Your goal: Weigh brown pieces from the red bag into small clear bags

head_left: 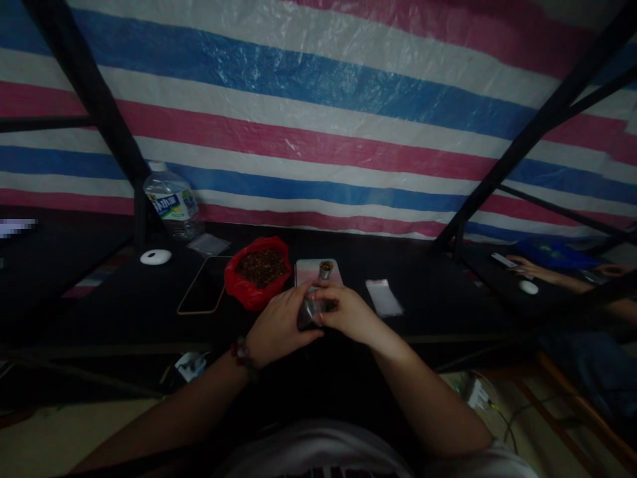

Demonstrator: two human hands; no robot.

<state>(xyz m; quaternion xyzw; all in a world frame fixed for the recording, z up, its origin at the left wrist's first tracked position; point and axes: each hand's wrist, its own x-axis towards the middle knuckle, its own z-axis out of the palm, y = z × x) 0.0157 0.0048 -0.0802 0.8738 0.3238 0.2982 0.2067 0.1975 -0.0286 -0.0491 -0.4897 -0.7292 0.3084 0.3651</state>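
My left hand (279,325) and my right hand (348,312) meet at the near edge of the black table (124,292), both closed on a small clear plastic bag (312,311) with dark contents. Just beyond them lies a pale scale or tray (311,271) with a small cup of brown bits (326,268) on it. A red bag (237,285) full of small brown pieces sits to the left of that. A beaded bracelet (241,352) is on my left wrist.
A phone (202,293) lies flat left of the red bag; a white round object (156,257) and a water bottle (172,202) stand further left. Empty clear bags (383,297) lie to the right. Another person's arm (547,275) rests at far right. A striped tarp (318,119) hangs behind.
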